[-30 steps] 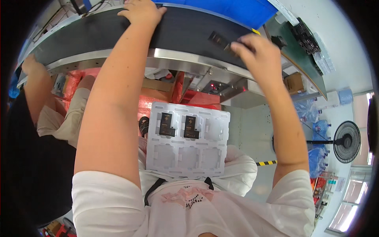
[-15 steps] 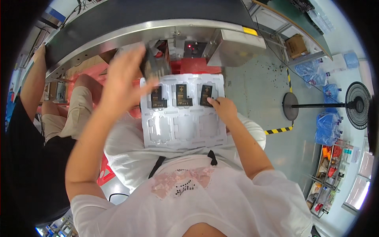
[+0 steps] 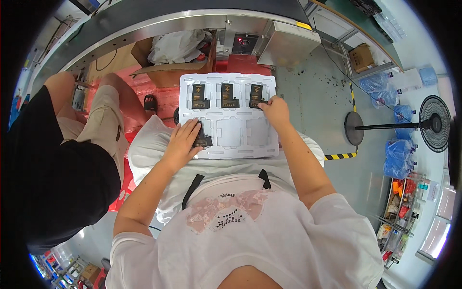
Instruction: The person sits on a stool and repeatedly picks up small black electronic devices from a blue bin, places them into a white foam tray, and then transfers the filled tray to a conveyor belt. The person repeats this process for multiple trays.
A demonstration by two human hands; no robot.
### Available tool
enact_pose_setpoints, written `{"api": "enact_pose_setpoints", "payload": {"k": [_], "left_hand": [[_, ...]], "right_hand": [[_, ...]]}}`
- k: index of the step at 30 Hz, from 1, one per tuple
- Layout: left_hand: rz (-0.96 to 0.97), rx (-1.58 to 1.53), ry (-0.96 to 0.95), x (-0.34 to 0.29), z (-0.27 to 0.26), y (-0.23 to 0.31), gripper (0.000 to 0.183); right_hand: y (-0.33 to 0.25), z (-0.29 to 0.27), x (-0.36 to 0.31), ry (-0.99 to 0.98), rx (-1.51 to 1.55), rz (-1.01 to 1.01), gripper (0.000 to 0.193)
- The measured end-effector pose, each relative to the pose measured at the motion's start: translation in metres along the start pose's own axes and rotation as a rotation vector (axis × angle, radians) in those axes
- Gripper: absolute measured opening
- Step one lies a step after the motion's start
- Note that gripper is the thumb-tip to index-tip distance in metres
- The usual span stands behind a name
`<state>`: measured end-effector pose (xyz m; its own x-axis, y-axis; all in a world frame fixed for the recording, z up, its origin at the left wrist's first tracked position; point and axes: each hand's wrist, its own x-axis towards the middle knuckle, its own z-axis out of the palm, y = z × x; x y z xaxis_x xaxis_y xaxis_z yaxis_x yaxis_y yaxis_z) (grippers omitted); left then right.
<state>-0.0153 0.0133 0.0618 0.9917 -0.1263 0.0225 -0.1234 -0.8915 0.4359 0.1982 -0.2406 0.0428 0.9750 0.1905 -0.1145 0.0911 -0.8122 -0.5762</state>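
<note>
A white moulded plastic tray [image 3: 228, 155] rests across my lap, with two rows of shaped recesses. In its far row lie three black, L-shaped flat batteries with gold print: a left one [image 3: 198, 95], a middle one [image 3: 227, 95] and a right one [image 3: 256, 92]. My right hand [image 3: 276, 113] pinches the right battery's near corner with thumb and fingertips. At the near-left recess, my left hand [image 3: 180, 144] has its fingers over the left side of another black battery [image 3: 204, 139], thumb close to its lower edge. That battery is partly hidden by the fingers.
A steel-edged bench [image 3: 163, 24] runs beyond the tray. Beneath it stand a cardboard box [image 3: 168, 74] with white plastic bags and a metal box [image 3: 291, 45]. A person in black [image 3: 67, 183] sits close on my left. A floor fan [image 3: 353, 128] stands to the right.
My left hand came down from beyond the tray's far-left corner to the near-left recess, where a battery now lies. The tray appears higher in view. The neighbour's arm left the bench edge.
</note>
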Motion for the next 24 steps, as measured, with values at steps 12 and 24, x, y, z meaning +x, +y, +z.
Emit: {"api": "enact_pose_setpoints", "payload": {"k": [12,24], "left_hand": [[-0.031,0.046,-0.081,-0.007,0.001,0.004,0.058],[-0.111,-0.031,0.131,-0.016,0.015,0.014,0.05]], "right_hand": [[0.015,-0.017,0.04,-0.228,-0.036,0.033,0.017],[0.026,0.017,-0.055,0.279,-0.251,-0.473,0.033]]}}
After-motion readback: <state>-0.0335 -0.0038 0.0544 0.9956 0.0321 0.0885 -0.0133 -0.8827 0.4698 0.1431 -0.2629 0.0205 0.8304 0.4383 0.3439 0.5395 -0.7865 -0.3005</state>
